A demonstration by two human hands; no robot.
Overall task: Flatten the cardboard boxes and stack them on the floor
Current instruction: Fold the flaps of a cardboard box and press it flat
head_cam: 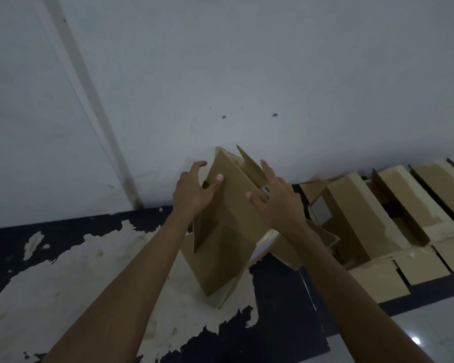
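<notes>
A dark floor (286,323) with pale, peeling patches meets a grey wall (220,74). Standing on it, a cardboard box (226,231) with raised flaps is flanked by two hands: the left hand (192,191) touches its side, thumb on the front panel, fingers spread; the right hand (275,197) lies flat against it, fingers straight. Flattened boxes (393,224) lie rightward along the wall.

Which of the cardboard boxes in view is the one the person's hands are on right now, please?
The upright box in the middle, by the wall, with the left hand and right hand on its top; the other boxes lie untouched in a row to its right.
</notes>
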